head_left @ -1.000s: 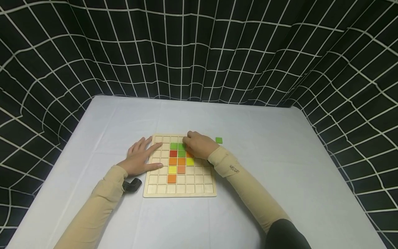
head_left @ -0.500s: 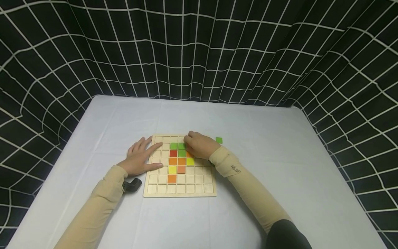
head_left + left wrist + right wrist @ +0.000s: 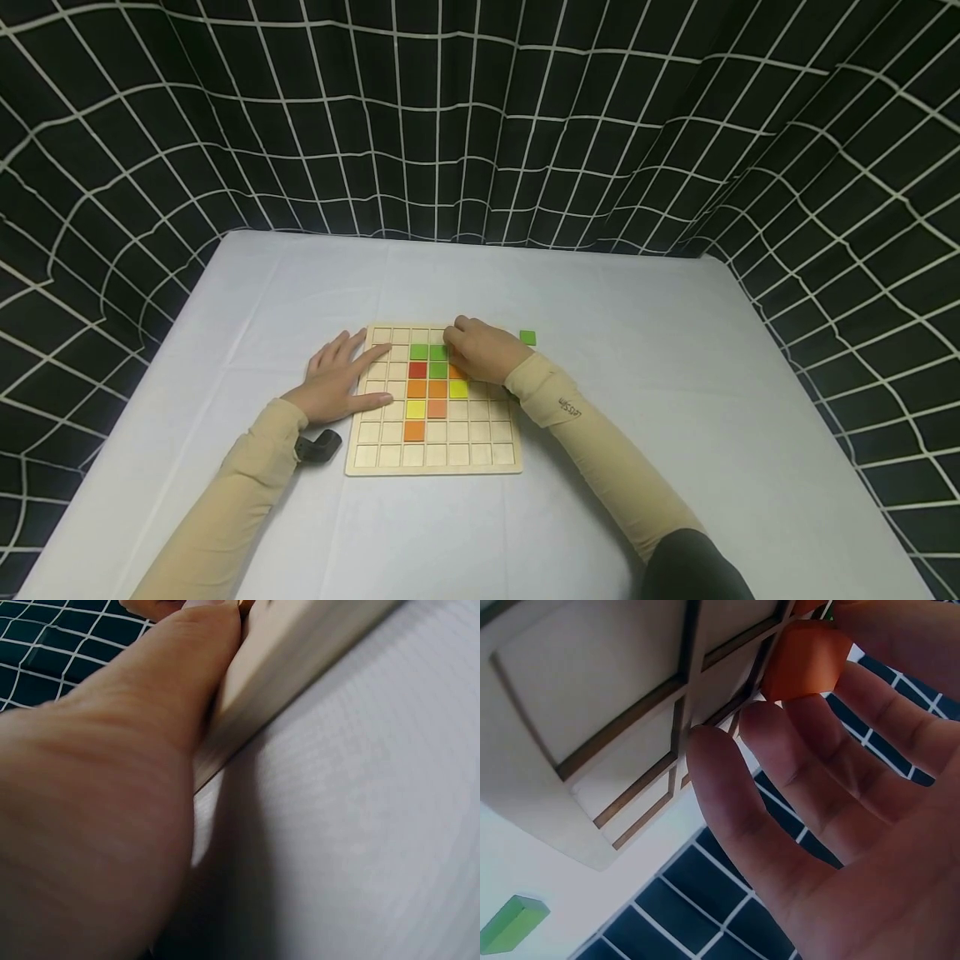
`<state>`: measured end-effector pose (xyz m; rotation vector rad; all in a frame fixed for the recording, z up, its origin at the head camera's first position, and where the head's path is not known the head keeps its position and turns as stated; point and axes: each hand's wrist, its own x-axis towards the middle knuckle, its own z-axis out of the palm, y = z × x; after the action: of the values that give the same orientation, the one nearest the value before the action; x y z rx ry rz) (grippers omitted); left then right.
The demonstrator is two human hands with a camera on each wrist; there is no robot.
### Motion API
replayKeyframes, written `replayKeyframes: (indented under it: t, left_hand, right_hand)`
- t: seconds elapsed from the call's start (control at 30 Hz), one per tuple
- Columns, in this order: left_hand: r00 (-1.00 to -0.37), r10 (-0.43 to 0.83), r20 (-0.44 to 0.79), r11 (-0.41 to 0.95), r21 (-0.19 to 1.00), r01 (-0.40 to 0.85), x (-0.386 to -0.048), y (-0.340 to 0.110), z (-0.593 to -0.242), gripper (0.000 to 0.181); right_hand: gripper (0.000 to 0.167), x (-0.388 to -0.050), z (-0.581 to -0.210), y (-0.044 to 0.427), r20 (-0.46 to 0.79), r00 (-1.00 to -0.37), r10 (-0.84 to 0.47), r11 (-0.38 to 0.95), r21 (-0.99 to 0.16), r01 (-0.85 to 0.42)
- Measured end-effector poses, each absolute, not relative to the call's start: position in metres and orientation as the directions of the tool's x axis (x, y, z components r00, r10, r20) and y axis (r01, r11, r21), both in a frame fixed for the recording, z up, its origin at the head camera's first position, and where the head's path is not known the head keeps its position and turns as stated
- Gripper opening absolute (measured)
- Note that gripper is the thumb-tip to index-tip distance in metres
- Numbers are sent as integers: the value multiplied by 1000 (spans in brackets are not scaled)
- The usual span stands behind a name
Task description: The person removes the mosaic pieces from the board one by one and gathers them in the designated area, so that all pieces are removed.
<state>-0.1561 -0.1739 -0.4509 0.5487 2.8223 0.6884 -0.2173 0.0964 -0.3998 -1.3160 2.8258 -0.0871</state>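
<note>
A square wooden board [image 3: 363,457] marked with cells lies on the table and bears green, red, orange and yellow tiles. My left hand [image 3: 330,387] rests at its left edge, fingers spread, with thumb and forefinger tips over the outer cells. In the left wrist view, the hand [image 3: 112,772] lies against the board's side [image 3: 262,690]. My right hand [image 3: 483,350] is over the upper right cells with curled fingers. The right wrist view shows an orange tile [image 3: 806,660] between thumb and fingers, close to the board. Fingertips [image 3: 709,742] lie near the grid ridges. The hand hides several cells.
One loose green tile [image 3: 528,337] lies on the white table [image 3: 637,350] just right of the board's far corner. A dark curtain [image 3: 420,125] with white grid lines surrounds the table's far side and flanks. A black wrist device [image 3: 318,447] sits by the left wrist.
My right hand has shifted very slightly to the right over the same cells. The left hand, the board and the loose green tile stay in place.
</note>
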Motion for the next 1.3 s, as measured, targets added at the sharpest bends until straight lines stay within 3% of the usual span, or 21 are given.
replayKeyframes:
  t: [0.43,0.8,1.3]
  left_hand:
    - [-914,391,-105,827,477,298,-154,-173,-448,83]
    - [-914,390,-109,825,483,294,-153,-173,-446,83]
    - [-915,392,-95,822,482,302,-154,-173,-448,84]
  right_hand:
    - [9,-222,-395,99,56,-600,-798,597,-62,-800]
    - [15,-225,-388,102,-18,-644,-765,643,-90,-761]
    - [12,-230,-388,120,15,-630,-777,627,-74,-775]
